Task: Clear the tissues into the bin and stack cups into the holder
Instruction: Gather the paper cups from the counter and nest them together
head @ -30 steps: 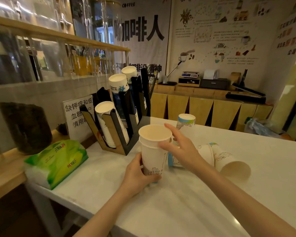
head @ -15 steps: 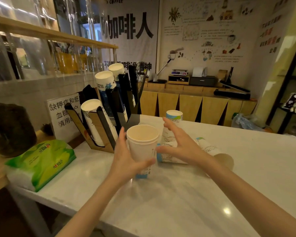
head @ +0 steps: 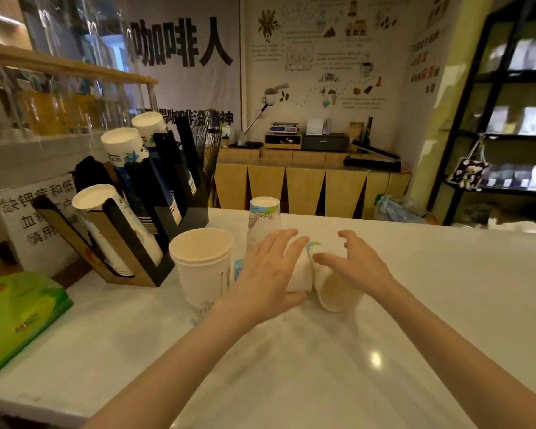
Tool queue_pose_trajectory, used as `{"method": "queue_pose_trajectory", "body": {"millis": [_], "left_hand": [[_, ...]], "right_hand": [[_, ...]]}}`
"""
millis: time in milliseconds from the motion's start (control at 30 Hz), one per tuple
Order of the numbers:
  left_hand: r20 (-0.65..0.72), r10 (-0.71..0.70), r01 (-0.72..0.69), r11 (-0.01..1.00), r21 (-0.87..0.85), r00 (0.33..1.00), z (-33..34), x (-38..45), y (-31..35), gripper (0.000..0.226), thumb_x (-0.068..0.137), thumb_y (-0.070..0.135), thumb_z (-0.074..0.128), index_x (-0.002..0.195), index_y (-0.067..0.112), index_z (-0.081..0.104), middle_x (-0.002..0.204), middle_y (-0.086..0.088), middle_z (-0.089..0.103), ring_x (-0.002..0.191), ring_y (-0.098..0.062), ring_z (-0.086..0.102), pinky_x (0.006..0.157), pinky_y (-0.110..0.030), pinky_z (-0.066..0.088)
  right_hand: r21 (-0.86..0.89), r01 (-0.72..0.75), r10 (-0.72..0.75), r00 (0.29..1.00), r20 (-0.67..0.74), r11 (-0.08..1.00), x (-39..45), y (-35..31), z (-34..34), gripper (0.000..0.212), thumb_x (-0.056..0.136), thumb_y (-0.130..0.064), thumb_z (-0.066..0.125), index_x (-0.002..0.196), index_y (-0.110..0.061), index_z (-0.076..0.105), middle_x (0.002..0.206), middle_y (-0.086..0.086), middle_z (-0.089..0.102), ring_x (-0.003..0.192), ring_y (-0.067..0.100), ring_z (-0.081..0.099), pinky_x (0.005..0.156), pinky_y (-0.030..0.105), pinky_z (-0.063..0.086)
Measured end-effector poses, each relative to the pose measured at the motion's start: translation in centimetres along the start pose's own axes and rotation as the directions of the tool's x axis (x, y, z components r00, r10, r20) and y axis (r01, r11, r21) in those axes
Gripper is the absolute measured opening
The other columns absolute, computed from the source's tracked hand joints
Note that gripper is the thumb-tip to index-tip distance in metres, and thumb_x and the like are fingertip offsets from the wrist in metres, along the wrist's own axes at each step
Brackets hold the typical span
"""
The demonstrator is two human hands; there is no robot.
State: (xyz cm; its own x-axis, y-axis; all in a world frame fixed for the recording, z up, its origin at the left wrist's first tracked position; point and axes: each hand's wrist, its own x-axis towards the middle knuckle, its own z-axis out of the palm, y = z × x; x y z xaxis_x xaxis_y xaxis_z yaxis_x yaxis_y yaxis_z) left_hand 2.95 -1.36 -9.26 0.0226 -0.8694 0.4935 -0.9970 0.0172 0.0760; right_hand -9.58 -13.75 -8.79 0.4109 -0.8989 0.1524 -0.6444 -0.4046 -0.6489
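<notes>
Lying on the white marble worktop, two white paper cups sat under the spread left hand and spread right hand; two stood upright.

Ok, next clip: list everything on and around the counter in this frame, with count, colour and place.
upright nested cups: one stack, white, counter centre-left
upside-down cup: 1, white with blue-green print, behind the hands
fallen cups: 2, white, lying under the hands
cup holder: 1, black and tan, left, three cup stacks in it
tissue pack: 1, green, far left
sign: 1, white, behind holder
counter: 1, white
left hand: open, over a fallen cup
right hand: open, above the other
</notes>
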Motion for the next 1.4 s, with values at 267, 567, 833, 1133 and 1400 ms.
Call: {"method": "queue_pose_trajectory", "body": {"millis": [267,567,833,1133,1400], "left_hand": [[0.172,-0.243,0.233,0.97,0.076,0.955,5.4,1.7,-1.9,0.083,0.077,0.035,0.061,0.142,0.023,0.011,0.147,-0.004,0.028,0.134,-0.023,0.026,0.113,-0.038,0.018],[0.095,-0.27,0.263,0.962,0.077,0.958,3.6,1.9,-1.5,0.089,0.078,0.023,0.063,0.144,0.021,0.002,0.142,-0.005,0.032,0.13,-0.022,0.031,0.11,-0.038,0.026],[-0.15,-0.338,0.237,0.856,-0.459,0.929,-6.6,3.0,0.5,0.11,0.062,0.027,0.079,0.143,0.03,0.005,0.134,0.007,0.04,0.119,-0.015,0.042,0.099,-0.038,0.039],[-0.288,-0.588,0.222,0.644,-0.732,0.756,-11.4,0.2,-4.0,0.106,0.067,0.024,0.076,0.141,0.04,0.002,0.123,0.004,0.046,0.111,-0.018,0.049,0.093,-0.042,0.046],[-0.24,-0.625,0.271,0.608,-0.746,0.743,-9.5,-3.1,-6.0,0.098,0.067,0.019,0.077,0.138,0.043,0.013,0.119,0.011,0.04,0.108,-0.011,0.045,0.08,-0.026,0.042]], "right_hand": [[0.195,-0.35,0.299,0.921,0.251,0.916,1.3,2.4,-1.1,0.081,0.071,-0.064,0.056,0.131,-0.012,0.041,0.132,0.01,0.047,0.105,0.029,0.049,0.082,0.041,0.047],[0.11,-0.47,0.383,0.815,0.435,0.876,3.0,2.2,-1.2,0.069,0.069,-0.06,0.063,0.117,-0.013,0.05,0.112,0.014,0.059,0.101,0.033,0.059,0.088,0.045,0.052],[0.317,-0.466,0.304,0.842,0.446,0.826,3.1,2.0,-1.6,0.059,0.067,-0.059,0.063,0.108,-0.017,0.055,0.102,0.013,0.062,0.093,0.031,0.06,0.078,0.041,0.054],[0.787,-0.325,0.076,0.939,0.336,0.524,1.9,-2.8,-1.3,0.026,0.077,-0.051,0.059,0.088,-0.028,0.051,0.096,0.007,0.062,0.089,0.023,0.062,0.082,0.044,0.054],[0.819,-0.019,-0.178,0.973,0.148,0.574,0.2,-9.0,-0.2,0.035,0.079,-0.031,0.064,0.11,-0.018,0.055,0.108,0.004,0.067,0.089,0.014,0.063,0.07,0.028,0.051]]}}
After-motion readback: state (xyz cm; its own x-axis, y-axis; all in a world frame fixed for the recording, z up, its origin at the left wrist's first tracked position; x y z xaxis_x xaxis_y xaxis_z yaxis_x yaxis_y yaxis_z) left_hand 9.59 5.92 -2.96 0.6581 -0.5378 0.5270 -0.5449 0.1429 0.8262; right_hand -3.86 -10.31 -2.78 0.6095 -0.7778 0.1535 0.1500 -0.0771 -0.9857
